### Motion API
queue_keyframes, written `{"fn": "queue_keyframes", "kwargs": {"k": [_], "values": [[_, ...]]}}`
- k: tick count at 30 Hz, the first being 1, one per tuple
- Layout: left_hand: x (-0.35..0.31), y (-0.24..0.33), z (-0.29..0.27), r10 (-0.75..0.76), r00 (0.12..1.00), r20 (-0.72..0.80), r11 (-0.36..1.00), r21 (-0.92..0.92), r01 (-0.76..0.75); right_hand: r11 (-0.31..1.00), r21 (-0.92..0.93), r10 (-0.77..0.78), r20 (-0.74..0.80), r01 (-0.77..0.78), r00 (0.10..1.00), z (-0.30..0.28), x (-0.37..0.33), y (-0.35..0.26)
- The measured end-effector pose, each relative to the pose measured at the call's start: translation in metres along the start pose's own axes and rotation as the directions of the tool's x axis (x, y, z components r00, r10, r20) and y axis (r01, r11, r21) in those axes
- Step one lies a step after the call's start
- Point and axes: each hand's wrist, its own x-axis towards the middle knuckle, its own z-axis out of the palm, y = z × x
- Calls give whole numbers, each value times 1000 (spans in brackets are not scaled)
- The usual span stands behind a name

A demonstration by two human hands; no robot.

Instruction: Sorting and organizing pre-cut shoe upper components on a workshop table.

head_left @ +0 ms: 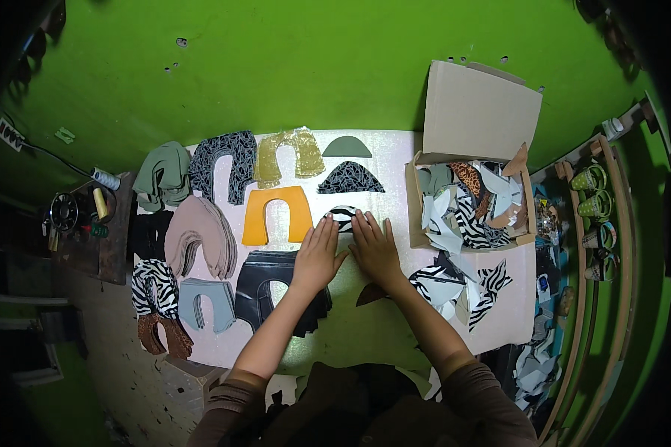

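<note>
Both my hands lie flat on a zebra-print half-moon piece [343,214], fingers stretched out and covering its two sides. My left hand [317,255] presses on its left end, next to an orange U-shaped piece [255,216]. At the right end rests my right hand [376,250]. Just beyond my fingertips are a black-and-grey patterned half-moon piece [350,179] and a green one [347,147]. Below my left forearm sits a stack of black U-shaped pieces [253,287], partly hidden by it. A dark brown scrap [371,293] shows beside my right wrist.
U-shaped stacks cover the table's left side: green [168,165], pink [190,220], grey-blue [194,294] and gold [267,158] among them. An open cardboard box [470,112] of scraps stands right, with loose scraps [446,287] before it. Beyond is a wooden rack [604,179] holding sandals.
</note>
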Motion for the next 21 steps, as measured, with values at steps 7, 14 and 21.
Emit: {"fn": "queue_keyframes", "kwargs": {"k": [7,14,21], "values": [[0,-3,8,-59,996,68,998,19,58,998,65,6,14,-7,1000,8,1,8],[3,-4,-2,-46,993,109,999,-17,48,997,70,-15,25,13,1000,-5,0,7],[-27,36,-12,29,998,-65,997,78,-24,947,313,-41,-99,71,994,-45,-39,6]]}}
